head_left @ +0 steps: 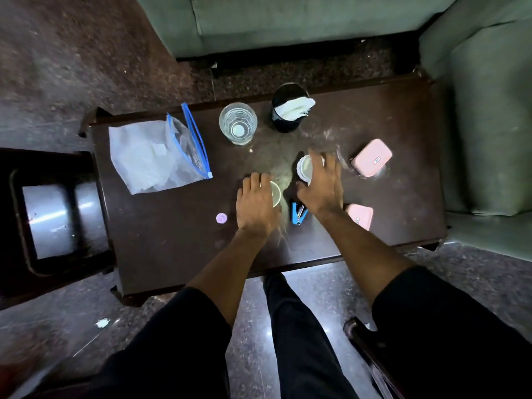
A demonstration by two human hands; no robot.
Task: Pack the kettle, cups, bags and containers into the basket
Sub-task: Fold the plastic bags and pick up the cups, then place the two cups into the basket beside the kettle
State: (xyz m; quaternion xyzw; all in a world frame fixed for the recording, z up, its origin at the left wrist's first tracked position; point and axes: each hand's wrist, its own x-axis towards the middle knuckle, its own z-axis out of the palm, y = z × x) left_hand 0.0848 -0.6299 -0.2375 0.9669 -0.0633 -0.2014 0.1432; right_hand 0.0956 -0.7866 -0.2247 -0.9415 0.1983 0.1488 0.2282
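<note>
A dark wooden table (172, 240) stands on speckled, seemingly stone floor (72, 67) between green sofas (288, 21).

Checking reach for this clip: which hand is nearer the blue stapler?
Right, narrowly. The right hand reaches over a white cup, its wrist passing just above and to the right of the blue stapler. The left hand holds another cup, just left of the stapler.

The left hand (256, 205) hides most of 1 pale cup (275, 194); the right hand (322, 184) partly covers another cup (304, 171).
</note>
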